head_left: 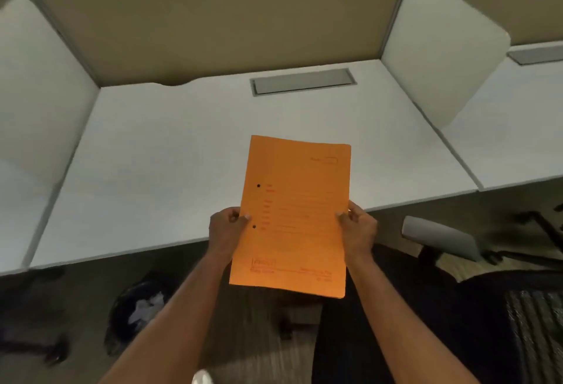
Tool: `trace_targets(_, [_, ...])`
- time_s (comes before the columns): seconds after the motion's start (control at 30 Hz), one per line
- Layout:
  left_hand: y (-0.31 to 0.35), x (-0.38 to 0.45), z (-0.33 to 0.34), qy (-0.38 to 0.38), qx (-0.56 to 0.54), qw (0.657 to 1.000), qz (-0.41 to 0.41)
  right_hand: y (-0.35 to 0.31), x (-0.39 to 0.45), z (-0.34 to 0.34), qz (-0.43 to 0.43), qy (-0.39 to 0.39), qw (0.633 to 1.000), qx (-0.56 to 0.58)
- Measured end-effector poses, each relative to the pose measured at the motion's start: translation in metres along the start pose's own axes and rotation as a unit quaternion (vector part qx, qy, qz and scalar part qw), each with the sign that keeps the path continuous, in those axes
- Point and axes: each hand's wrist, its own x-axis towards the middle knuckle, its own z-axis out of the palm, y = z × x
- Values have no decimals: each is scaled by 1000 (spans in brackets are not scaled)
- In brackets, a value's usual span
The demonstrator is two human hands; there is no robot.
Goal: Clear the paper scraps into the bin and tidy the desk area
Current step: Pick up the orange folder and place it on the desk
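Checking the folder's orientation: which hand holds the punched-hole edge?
The left hand; the orange folder's two black holes sit beside it, none near the right hand.

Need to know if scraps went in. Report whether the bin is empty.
Not empty: the dark bin under the desk shows pale crumpled paper inside. How full, cannot tell.

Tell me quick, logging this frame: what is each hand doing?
Left hand: closed on the left edge of the orange folder.
Right hand: closed on the folder's right edge.
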Motion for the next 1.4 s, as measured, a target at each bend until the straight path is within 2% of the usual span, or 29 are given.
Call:
trace_targets(0.2, [56,42,-83,70,-43,996,37,-78,26,99,-96,-52,991,-73])
trace_targets(0.37, [86,107,-131,89,-71,992,62,-112,61,179,-136,-51,985,-97])
trace_targets(0.57, [126,203,-171,82,-67,991,82,-150,116,267,-143,-38,982,-119])
trace_targets(0.77, [150,289,-188,111,-38,990,77,-172,180,337,-149,-31,978,-143])
trace_targets(1.03, [134,407,-174,139,-1,989,39,-147,286,406,-111,-50,977,-177])
trace_targets(1.4, [100,596,-118,165,69,983,-30,-54,467,492,-49,-97,967,-228])
